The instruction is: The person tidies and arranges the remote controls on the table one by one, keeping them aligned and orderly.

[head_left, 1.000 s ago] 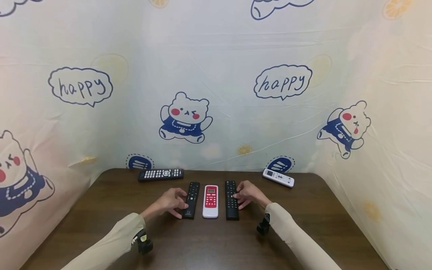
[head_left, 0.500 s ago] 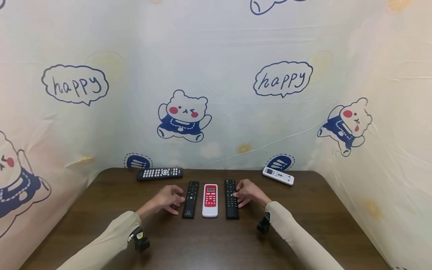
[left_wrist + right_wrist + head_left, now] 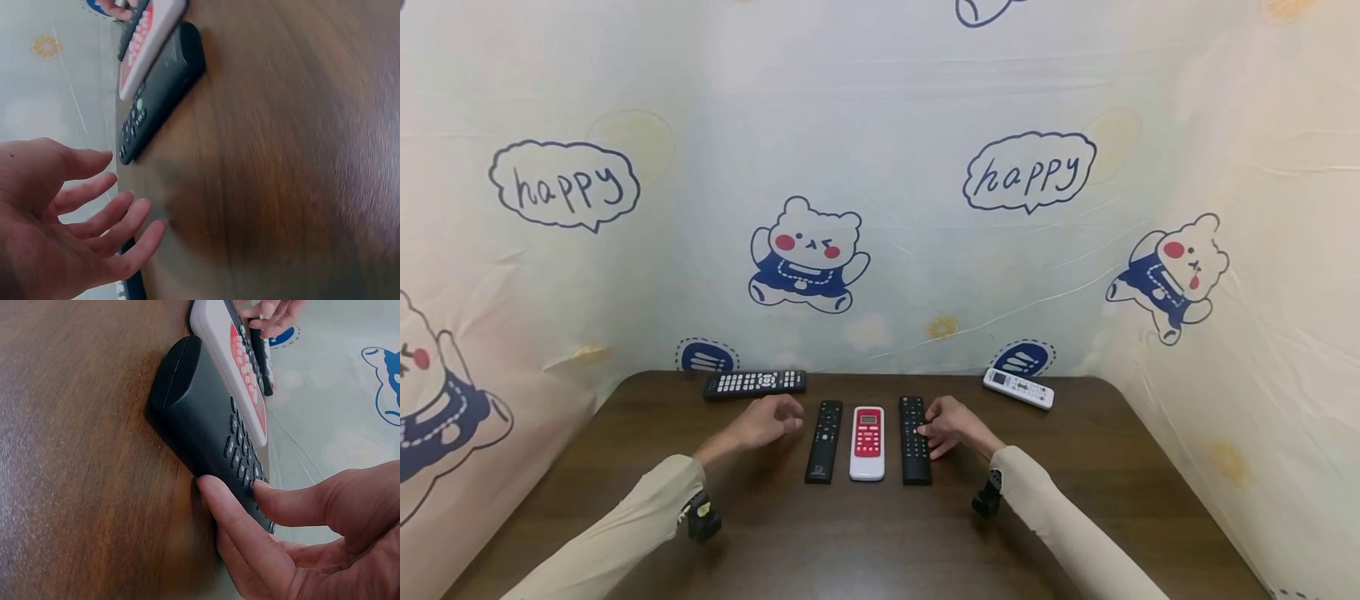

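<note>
While my right hand [image 3: 953,423] pinches a long black remote [image 3: 914,446] dotted with buttons, my left hand [image 3: 763,423], fingers loosely apart, has drawn away from the other black remote [image 3: 824,443].

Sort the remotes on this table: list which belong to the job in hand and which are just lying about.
Likely in the job:
right black remote, pinched by the right hand
red-and-white remote, in the middle
left black remote, completing the row

Seemingly just lying about:
back-left black remote
back-right white remote
</note>
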Motion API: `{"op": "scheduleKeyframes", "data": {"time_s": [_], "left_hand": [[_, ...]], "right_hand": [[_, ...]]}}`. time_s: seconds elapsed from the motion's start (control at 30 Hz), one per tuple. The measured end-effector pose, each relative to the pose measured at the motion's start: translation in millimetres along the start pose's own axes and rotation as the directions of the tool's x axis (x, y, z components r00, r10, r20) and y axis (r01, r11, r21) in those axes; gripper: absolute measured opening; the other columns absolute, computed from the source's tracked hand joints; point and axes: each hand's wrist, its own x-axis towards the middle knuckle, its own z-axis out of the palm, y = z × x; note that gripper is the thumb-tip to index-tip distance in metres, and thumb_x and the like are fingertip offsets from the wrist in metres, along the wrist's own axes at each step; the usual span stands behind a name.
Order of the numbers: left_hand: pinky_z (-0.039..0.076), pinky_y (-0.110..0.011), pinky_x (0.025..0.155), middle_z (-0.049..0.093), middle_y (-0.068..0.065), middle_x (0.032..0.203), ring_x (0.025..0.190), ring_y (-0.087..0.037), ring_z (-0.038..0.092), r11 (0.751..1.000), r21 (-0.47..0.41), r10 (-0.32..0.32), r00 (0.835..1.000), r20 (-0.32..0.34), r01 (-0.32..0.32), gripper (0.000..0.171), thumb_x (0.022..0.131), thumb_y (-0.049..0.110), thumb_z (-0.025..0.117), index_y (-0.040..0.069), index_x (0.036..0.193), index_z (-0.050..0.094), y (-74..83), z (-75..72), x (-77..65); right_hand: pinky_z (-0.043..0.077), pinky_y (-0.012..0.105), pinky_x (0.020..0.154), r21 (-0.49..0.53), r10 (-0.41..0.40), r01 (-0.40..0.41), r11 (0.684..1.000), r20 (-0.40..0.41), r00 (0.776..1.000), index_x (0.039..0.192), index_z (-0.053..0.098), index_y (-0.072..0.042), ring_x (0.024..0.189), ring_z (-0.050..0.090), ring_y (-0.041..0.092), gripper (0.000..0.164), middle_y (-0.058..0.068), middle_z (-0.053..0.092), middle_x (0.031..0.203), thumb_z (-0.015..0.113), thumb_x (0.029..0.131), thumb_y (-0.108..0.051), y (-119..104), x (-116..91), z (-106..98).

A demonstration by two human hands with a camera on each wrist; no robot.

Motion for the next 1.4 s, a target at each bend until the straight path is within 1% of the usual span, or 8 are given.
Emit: {"op": "scheduleKeyframes", "data": {"time_s": [0.13, 0.33, 0.6, 0.8, 0.97, 1.2, 1.3, 1.4], "left_hand": [[0.058, -0.047, 0.092, 0.068, -0.017, 0.124, 0.11, -0.03, 0.065, 0.998, 0.057, 0.035, 0.999, -0.034, -0.033, 0.032, 0.1, 0.014, 0.067, 0.0, 0.128, 0.065, 0.1, -0.6, 5.2], [0.059, -0.049, 0.091, 0.071, -0.015, 0.12, 0.107, -0.029, 0.067, 0.989, 0.105, 0.109, 0.991, -0.078, -0.1, 0.03, 0.098, 0.011, 0.068, -0.001, 0.125, 0.066, 4.9, -0.2, 6.9], [0.05, -0.062, 0.107, 0.065, -0.021, 0.134, 0.128, -0.042, 0.059, 0.967, 0.233, 0.126, 0.988, -0.085, -0.104, 0.035, 0.1, 0.012, 0.068, 0.0, 0.132, 0.065, -1.2, -6.9, 10.3], [0.051, -0.062, 0.105, 0.063, -0.024, 0.135, 0.126, -0.043, 0.059, 0.931, 0.353, 0.151, 0.98, -0.133, -0.095, 0.037, 0.099, 0.012, 0.068, -0.002, 0.133, 0.064, -6.9, -14.8, 12.6], [0.048, -0.069, 0.105, 0.055, -0.031, 0.143, 0.131, -0.051, 0.054, 0.892, 0.445, 0.192, 0.958, -0.211, -0.081, 0.043, 0.098, 0.011, 0.069, -0.003, 0.138, 0.06, -14.3, -22.7, 15.6], [0.031, -0.081, 0.109, 0.041, -0.035, 0.154, 0.143, -0.056, 0.036, 0.903, 0.423, 0.205, 0.939, -0.275, -0.074, 0.053, 0.095, 0.009, 0.071, -0.003, 0.144, 0.054, -32.0, -32.2, 27.1], [0.028, -0.084, 0.107, 0.039, -0.035, 0.154, 0.142, -0.058, 0.034, 0.905, 0.418, 0.208, 0.943, -0.261, -0.084, 0.056, 0.094, 0.01, 0.072, -0.003, 0.145, 0.052, -44.9, -36.1, 28.7], [0.026, -0.085, 0.107, 0.038, -0.035, 0.155, 0.142, -0.061, 0.031, 0.906, 0.418, 0.174, 0.957, -0.231, -0.064, 0.059, 0.093, 0.011, 0.072, -0.002, 0.147, 0.05, -58.4, -39.6, 28.5]], "right_hand": [[0.067, 0.039, 0.07, 0.008, -0.014, 0.014, 1.0, 0.004, 1.0, 0.119, 0.055, 0.011, 0.083, 0.07, 0.031, 0.025, 0.019, 0.062, 0.094, 0.067, 0.099, 0.003, 0, 0, -1], [0.067, 0.04, 0.069, -0.005, -0.002, 0.002, 1.0, -0.003, 1.0, 0.119, 0.056, 0.01, 0.081, 0.071, 0.03, 0.024, 0.019, 0.063, 0.096, 0.067, 0.099, 0.002, 1, -2, -1], [0.067, 0.038, 0.066, 0.001, -0.012, 0.012, 1.0, -0.007, 1.0, 0.116, 0.056, 0.01, 0.078, 0.07, 0.028, 0.022, 0.019, 0.063, 0.093, 0.067, 0.099, 0.002, 4, -2, 3], [0.067, 0.039, 0.068, -0.012, -0.002, 0.001, 1.0, -0.014, 1.0, 0.117, 0.056, 0.009, 0.08, 0.071, 0.03, 0.022, 0.021, 0.063, 0.098, 0.067, 0.099, 0.001, 1, -3, 1], [0.067, 0.038, 0.067, -0.001, 0.007, -0.007, 1.0, -0.01, 1.0, 0.116, 0.057, 0.009, 0.082, 0.071, 0.03, 0.022, 0.019, 0.062, 0.096, 0.068, 0.099, 0.001, 1, -2, 1], [0.067, 0.037, 0.066, -0.028, 0.02, -0.02, 0.999, -0.019, 1.0, 0.116, 0.057, 0.009, 0.082, 0.072, 0.031, 0.022, 0.02, 0.063, 0.092, 0.068, 0.099, 0.0, -3, 2, -1], [0.067, 0.038, 0.066, -0.033, 0.019, -0.019, 0.999, -0.016, 1.0, 0.117, 0.056, 0.009, 0.082, 0.073, 0.032, 0.023, 0.02, 0.063, 0.092, 0.068, 0.099, 0.001, -3, 3, -1], [0.067, 0.038, 0.066, -0.03, 0.014, -0.015, 0.999, -0.013, 1.0, 0.118, 0.056, 0.01, 0.083, 0.073, 0.033, 0.025, 0.019, 0.062, 0.092, 0.068, 0.099, 0.001, -1, 3, 0]]}}
